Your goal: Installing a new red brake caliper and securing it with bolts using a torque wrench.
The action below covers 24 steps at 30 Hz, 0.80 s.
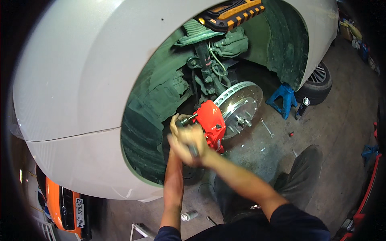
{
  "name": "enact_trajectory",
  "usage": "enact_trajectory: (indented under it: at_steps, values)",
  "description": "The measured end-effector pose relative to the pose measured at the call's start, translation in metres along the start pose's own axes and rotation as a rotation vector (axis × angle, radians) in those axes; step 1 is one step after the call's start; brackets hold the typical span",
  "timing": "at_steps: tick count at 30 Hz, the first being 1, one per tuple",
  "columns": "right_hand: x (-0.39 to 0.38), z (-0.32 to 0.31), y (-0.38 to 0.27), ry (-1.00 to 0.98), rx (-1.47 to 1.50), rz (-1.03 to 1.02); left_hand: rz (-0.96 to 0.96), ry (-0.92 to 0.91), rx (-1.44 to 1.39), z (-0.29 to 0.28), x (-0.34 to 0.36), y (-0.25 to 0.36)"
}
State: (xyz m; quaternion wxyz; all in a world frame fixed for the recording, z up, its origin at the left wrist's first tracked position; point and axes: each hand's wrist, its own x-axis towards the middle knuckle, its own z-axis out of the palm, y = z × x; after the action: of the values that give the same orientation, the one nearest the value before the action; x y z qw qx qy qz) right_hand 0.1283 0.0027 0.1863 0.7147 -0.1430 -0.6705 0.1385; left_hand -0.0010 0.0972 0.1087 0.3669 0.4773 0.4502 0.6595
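A red brake caliper [213, 120] sits over the edge of a shiny drilled brake disc [246, 102], inside the wheel arch of a pale car. At the caliper's left side, a ratchet wrench [187, 119] with a metal shaft points at it. My left hand [174, 125] is wrapped round the tool's head end. My right hand [192, 141], smeared by motion, crosses in front of my left forearm and grips the dark handle, part of which shows below the fingers. Where the shaft meets the caliper is too small to make out.
An orange-and-black work light [235, 15] rests at the top of the arch above the strut [205, 60]. To the right are a blue jack stand [284, 99], a wheel [317, 86], a spray can [302, 107] and a wrench [267, 127]. Another can [189, 215] lies near me.
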Motion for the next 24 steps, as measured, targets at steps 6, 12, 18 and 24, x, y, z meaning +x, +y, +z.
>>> enact_trajectory:
  at_steps: [6,12,18,24]
  values:
    - [0.139,0.046,0.097,-0.001,0.031,0.933,-0.45,-0.103,-0.075,-0.02,0.005,-0.019]
    - [-0.032,0.004,-0.039,0.055,0.13,0.066,-0.53,-0.129,-0.128,-0.027,0.011,-0.03]
    - [0.112,0.045,0.091,0.101,0.007,0.77,-0.391,0.0,0.062,-0.013,-0.01,-0.01]
    - [0.02,0.041,0.048,0.212,-0.265,0.184,-0.265,0.044,0.032,-0.019,-0.002,-0.029]
